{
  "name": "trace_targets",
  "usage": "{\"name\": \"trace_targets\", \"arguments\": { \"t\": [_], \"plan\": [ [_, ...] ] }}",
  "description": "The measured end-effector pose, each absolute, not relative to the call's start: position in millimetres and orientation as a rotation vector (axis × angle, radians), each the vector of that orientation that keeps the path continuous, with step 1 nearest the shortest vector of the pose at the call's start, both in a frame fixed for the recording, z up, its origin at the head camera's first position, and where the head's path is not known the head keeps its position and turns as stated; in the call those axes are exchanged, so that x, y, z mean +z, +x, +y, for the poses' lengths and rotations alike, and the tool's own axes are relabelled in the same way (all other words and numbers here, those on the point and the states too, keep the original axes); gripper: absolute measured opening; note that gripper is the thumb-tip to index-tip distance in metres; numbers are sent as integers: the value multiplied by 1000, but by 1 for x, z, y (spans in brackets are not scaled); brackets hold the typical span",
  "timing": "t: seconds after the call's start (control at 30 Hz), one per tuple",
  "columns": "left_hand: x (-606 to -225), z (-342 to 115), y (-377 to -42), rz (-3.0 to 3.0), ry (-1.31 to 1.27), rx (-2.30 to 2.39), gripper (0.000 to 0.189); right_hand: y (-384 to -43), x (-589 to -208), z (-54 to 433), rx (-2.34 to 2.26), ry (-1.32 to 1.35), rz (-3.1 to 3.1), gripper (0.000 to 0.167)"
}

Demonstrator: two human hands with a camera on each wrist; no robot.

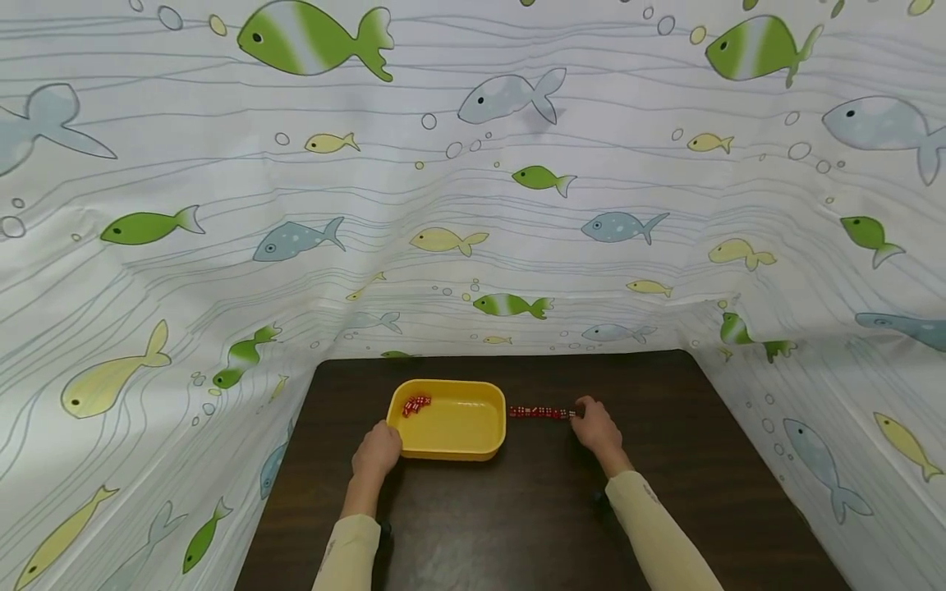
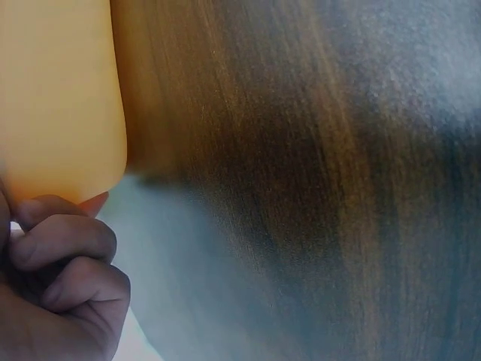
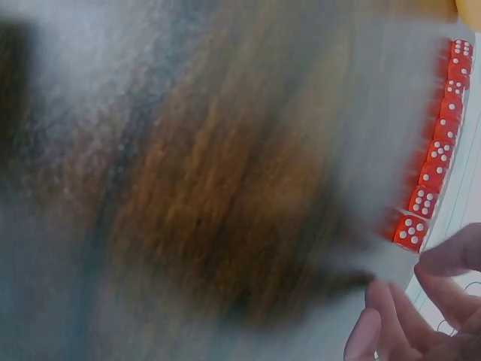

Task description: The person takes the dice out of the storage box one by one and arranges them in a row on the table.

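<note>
Sleeves: your pale yellow left sleeve (image 1: 347, 552) and right sleeve (image 1: 658, 533) come in from the bottom edge and stop short of the wrists.
Table (image 1: 502, 517): dark wood grain, with a soft shine between your forearms.
Left hand (image 1: 378, 449): at the near left corner of the yellow tray (image 1: 458, 423); your fingers are curled close together, gripping its edge.
Right hand (image 1: 596, 427): at the right end of the row of red dice (image 1: 543, 412); your fingers are loosely bent, some tips apart, and whether one touches the end die you cannot tell.
Tray: shallow, with rounded corners, flat on the table ahead of you.
Row: starts just beside the tray's right side and runs to your right hand; the end die nearest your fingers shows five white dots.
Dice in the tray (image 1: 418, 401): a small red cluster in its far left corner.
Cloth (image 1: 414, 139): white, printed with green, blue and yellow fish, behind and along the table's sides.
</note>
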State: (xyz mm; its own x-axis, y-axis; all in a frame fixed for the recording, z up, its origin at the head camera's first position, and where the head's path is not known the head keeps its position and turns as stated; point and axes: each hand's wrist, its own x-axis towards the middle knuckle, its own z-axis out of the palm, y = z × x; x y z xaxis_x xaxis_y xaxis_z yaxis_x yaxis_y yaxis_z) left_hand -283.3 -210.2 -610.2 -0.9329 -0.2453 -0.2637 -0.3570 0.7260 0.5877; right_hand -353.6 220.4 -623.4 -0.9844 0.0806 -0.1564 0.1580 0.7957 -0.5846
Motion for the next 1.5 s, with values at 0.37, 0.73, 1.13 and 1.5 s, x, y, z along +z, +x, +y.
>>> {"name": "trace_targets", "arguments": {
  "t": [0.37,0.73,1.13,1.5],
  "plan": [
    [-615,-214,-277,2767,-524,955,45,-351,-621,193,-1056,186,2926,45],
    [-620,-214,-279,2775,-550,937,48,-357,-592,119,-1121,-22,3044,32],
    [-620,-210,-282,2772,-575,922,47,-353,-586,29,-1017,-287,2944,28],
    [-617,-207,-288,2778,-586,905,48,-352,-595,-29,-922,-407,2793,35]
  ]
}}
